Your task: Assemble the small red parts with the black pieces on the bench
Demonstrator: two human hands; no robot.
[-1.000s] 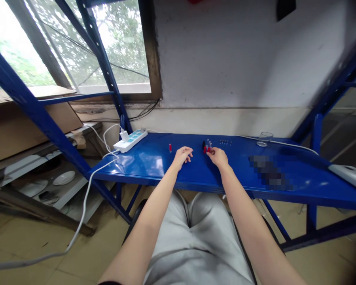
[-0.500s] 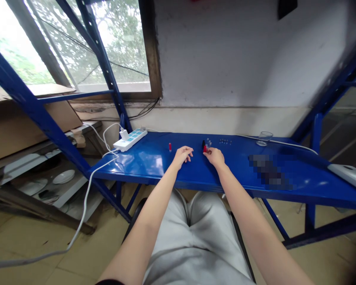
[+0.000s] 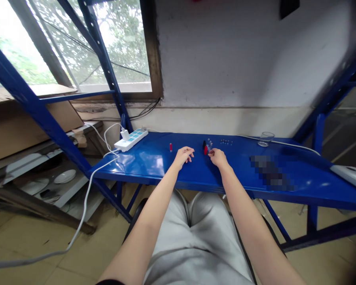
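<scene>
My left hand rests over the blue table with its fingers loosely apart and nothing in them. To its far left stands a small red-topped tube with a pale lower end. My right hand has bent fingers a little apart, just beside a small red piece. Nothing shows plainly between these fingertips. Close behind the red piece are a small black piece and several small clear pieces, partly overlapping in view. Farther right lies a group of tiny clear pieces.
A white power strip with a plugged-in charger lies at the table's left end. A clear glass stands at the back right, near a white cable. A blurred dark object and a white device are at the right.
My right hand has let go of the red piece and shifted slightly right. The red piece stays beside the black and clear pieces. My left hand looks unchanged.
</scene>
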